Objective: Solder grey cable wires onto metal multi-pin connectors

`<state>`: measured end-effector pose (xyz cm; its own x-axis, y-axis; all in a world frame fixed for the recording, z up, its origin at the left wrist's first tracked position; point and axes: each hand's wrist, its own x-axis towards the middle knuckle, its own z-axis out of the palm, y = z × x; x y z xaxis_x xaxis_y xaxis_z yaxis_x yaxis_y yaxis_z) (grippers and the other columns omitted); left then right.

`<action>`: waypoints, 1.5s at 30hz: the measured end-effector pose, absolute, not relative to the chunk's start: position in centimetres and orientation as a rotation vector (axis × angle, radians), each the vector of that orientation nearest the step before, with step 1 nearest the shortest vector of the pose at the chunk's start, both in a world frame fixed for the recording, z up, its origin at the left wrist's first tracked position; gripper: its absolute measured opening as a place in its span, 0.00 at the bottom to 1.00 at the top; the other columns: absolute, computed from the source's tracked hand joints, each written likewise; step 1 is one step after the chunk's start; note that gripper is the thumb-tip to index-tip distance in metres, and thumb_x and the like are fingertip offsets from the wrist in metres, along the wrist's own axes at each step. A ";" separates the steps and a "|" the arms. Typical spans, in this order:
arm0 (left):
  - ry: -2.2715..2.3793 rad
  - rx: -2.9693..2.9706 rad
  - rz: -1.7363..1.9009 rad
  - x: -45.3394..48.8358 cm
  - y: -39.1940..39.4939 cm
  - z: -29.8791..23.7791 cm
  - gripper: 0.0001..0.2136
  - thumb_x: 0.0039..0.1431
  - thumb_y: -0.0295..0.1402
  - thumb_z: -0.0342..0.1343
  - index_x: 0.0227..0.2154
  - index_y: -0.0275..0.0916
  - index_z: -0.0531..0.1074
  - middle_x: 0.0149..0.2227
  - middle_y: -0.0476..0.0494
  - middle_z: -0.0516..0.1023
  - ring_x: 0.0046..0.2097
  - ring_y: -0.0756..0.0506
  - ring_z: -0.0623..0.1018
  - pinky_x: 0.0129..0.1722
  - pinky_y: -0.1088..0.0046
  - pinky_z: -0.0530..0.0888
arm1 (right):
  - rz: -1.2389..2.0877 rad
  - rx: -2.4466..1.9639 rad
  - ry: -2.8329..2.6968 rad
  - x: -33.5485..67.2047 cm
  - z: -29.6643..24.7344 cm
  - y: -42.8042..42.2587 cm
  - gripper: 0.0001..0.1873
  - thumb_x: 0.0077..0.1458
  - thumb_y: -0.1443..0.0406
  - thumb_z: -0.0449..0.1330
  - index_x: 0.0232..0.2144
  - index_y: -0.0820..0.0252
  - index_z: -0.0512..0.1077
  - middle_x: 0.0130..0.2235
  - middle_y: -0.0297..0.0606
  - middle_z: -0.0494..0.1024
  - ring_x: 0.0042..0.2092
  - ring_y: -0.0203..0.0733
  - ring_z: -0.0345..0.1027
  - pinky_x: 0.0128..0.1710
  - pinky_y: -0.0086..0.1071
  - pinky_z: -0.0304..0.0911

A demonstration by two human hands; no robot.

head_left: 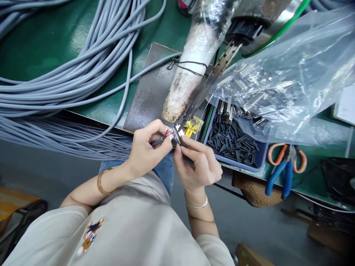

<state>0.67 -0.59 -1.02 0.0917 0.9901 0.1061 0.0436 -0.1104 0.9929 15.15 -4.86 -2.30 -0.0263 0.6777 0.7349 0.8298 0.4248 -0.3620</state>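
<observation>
Head view, positions given from the blue tray point(262, 158). Left hand point(146, 147): just left of the tray at the table point(41, 44) edge, grip closed in a thumb-and-finger pinch on the cable end point(163, 138), a dark jacket with thin red cores showing. The pinch sits close to the tips, apparently to steady them. Right hand point(198, 164): just beside the tray's near-left corner, grip closed on a toothed connector point(177, 137), small, ridged and metallic, which touches the cable end. Black sleeves point(233, 142): short matte tubes, loose inside the tray, probably kept within easy reach. Yellow pieces point(191, 127): small, glossy, just left of the tray. Metal plate point(151, 92): flat, dull brown, farther left. Wrapped cone point(191, 70): whitish, scorched at the tip, hangs over the plate. Plastic bag point(291, 74): clear, crinkled, overhangs the tray's far side. Pliers point(280, 175): blue handles, just right of the tray. Grey cables point(83, 74): smooth, round, coiled well to the left.
</observation>
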 end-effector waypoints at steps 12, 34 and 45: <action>0.817 0.946 0.926 -0.8 -1.2 -0.3 0.11 0.50 0.25 0.64 0.36 0.37 0.70 0.28 0.52 0.76 0.23 0.58 0.69 0.23 0.83 0.68 | 0.090 -1.436 -1.564 15.7 -1.4 -5.9 0.09 0.57 0.72 0.68 0.32 0.55 0.72 0.38 0.33 0.86 0.38 0.37 0.82 0.36 0.29 0.77; 0.730 0.837 0.730 -1.3 -2.5 -0.7 0.10 0.50 0.24 0.65 0.36 0.35 0.74 0.21 0.54 0.77 0.22 0.55 0.76 0.27 0.81 0.77 | 0.056 -1.488 -1.905 16.1 1.2 -7.2 0.13 0.62 0.68 0.66 0.49 0.51 0.81 0.22 0.24 0.71 0.21 0.26 0.56 0.25 0.24 0.58; 0.736 0.827 0.720 -1.6 -2.2 -0.7 0.09 0.54 0.26 0.64 0.38 0.35 0.75 0.20 0.53 0.78 0.23 0.53 0.78 0.29 0.79 0.78 | -0.083 -1.437 -1.928 16.5 0.6 -7.4 0.16 0.61 0.69 0.67 0.50 0.49 0.80 0.21 0.23 0.67 0.22 0.29 0.53 0.25 0.27 0.54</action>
<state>-1.62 -2.16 -0.66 0.5423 0.7909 -0.2835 -0.2657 0.4815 0.8352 16.51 -7.43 0.61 -0.1207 0.8101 0.5737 0.8567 0.3770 -0.3521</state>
